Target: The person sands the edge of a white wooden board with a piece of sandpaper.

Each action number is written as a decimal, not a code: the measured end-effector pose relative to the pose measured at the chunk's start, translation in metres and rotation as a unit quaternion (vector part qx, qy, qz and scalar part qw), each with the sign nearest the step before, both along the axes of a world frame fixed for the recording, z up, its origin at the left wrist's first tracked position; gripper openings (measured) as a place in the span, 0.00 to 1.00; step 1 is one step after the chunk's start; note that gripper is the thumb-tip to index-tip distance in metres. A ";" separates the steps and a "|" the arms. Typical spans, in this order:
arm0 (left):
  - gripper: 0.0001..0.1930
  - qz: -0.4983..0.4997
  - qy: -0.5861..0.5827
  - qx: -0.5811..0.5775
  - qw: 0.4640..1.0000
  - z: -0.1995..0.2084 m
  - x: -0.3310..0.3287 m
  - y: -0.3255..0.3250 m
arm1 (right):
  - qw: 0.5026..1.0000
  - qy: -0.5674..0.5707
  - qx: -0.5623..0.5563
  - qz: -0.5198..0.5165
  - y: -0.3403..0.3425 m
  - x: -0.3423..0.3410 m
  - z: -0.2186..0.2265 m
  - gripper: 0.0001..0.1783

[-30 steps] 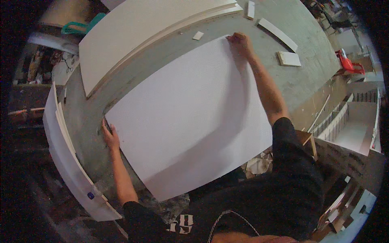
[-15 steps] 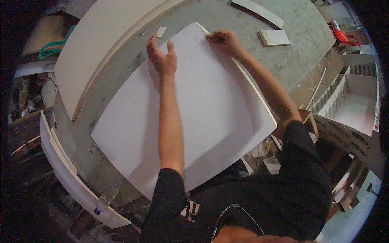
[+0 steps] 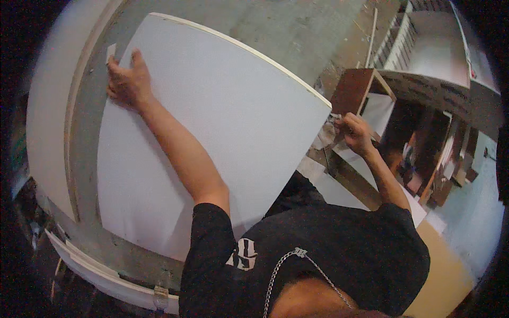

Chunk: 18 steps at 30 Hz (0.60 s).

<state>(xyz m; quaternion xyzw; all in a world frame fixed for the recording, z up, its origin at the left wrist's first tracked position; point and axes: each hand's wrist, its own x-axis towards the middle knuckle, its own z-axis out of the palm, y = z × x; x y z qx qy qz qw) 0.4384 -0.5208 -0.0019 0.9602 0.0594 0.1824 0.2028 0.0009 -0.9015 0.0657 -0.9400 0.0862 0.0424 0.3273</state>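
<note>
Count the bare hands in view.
2: the left hand, fingers spread at the white panel's left edge; the right hand, beside its right corner. No others show.

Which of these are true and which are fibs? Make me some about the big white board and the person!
1. The left hand is at the white board's left edge. True.
2. The white board is a round circle. False: it has corners.
3. The right hand is beside the board's right corner. True.
4. The shirt is bright yellow. False: it is black with a pale print.
5. A chain hangs at the person's neck. True.
</note>
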 end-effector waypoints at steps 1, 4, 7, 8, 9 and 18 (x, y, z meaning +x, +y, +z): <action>0.39 0.003 0.012 0.004 1.000 -0.001 0.000 0.002 | 0.999 0.005 -0.004 -0.042 0.007 0.000 0.009 0.05; 0.39 0.002 -0.007 0.007 1.000 -0.014 0.008 0.010 | 0.965 -0.034 0.115 -0.234 0.010 -0.005 0.007 0.05; 0.39 0.008 0.013 0.006 1.000 -0.013 0.015 0.014 | 0.934 -0.059 0.176 -0.305 0.040 0.042 0.024 0.07; 0.39 0.002 0.008 0.007 1.000 -0.016 0.017 0.012 | 0.928 -0.063 0.194 -0.312 0.042 0.050 0.023 0.07; 0.40 0.007 0.014 0.012 1.000 -0.018 0.019 0.012 | 0.938 -0.054 0.181 -0.290 0.045 0.059 0.020 0.07; 0.42 0.004 0.019 0.035 0.999 -0.019 0.020 0.020 | 0.967 -0.160 0.052 -0.190 0.047 0.068 -0.011 0.06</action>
